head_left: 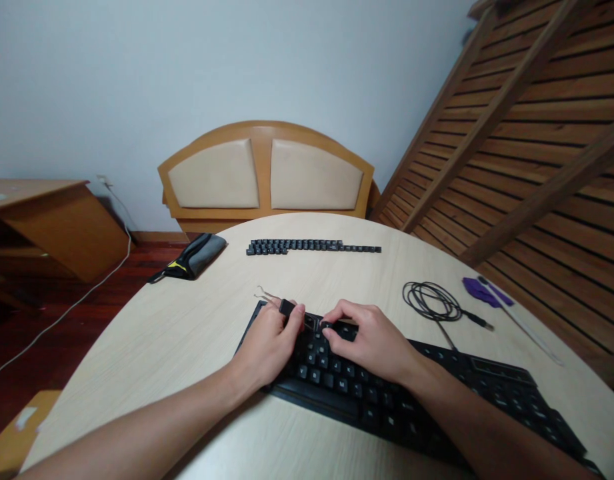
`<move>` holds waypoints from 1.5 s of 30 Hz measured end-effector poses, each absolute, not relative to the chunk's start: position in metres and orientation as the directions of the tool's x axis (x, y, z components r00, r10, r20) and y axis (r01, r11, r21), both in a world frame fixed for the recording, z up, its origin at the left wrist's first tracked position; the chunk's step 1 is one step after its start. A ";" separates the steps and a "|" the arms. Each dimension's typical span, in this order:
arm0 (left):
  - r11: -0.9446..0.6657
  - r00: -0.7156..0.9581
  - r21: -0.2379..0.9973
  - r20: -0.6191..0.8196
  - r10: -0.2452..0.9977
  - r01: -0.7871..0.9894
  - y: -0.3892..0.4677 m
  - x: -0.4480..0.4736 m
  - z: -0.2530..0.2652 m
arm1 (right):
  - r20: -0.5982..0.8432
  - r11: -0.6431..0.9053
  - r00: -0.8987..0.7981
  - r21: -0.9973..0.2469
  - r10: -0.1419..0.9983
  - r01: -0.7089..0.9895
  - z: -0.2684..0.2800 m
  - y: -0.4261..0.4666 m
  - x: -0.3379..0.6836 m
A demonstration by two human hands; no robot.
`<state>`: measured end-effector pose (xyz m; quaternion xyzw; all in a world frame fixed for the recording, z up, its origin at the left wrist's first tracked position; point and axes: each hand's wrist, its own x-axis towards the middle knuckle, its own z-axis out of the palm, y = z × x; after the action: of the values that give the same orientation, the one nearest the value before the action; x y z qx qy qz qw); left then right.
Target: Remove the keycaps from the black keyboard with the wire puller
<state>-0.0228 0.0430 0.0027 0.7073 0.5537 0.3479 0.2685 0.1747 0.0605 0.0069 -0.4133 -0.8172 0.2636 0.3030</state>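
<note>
A black keyboard (317,393) lies at a slant on the round table, with part of its upper rows bare of keycaps. My left hand (269,343) is closed around a wire keycap puller (287,307), whose black handle shows by the thumb while its bent wire ends point up and away. Over the keyboard's upper rows, the thumb and forefinger of my right hand (364,337) pinch a small black keycap (327,325). Whether that keycap touches the board is hard to make out. My forearms and hands hide parts of the keyboard.
Removed black keycaps (297,245) stand in rows across the table's far side. A grey and black pouch (199,257) lies at the far left. On the right are a coiled cable (431,303), a purple cloth (479,293) and a thin brush-like stick (524,327).
</note>
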 end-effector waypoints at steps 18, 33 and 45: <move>-0.437 0.288 0.579 0.335 0.897 0.689 0.039 -0.021 -0.001 | 0.144 0.366 -0.354 -0.600 0.924 0.712 0.001 0.094 0.171; -0.394 0.265 0.573 0.298 0.917 0.718 0.039 -0.022 0.000 | 0.131 0.350 -0.330 -0.172 0.935 0.921 0.013 0.191 0.103; -0.373 0.257 0.590 0.274 0.927 0.715 0.039 -0.022 0.000 | 0.118 0.322 -0.313 -0.071 0.943 0.944 -0.001 0.222 0.081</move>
<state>-0.0222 0.0394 0.0000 0.7730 0.5311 0.2988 0.1767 0.0807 0.2224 -0.0008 -0.5822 -0.8101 -0.0056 0.0688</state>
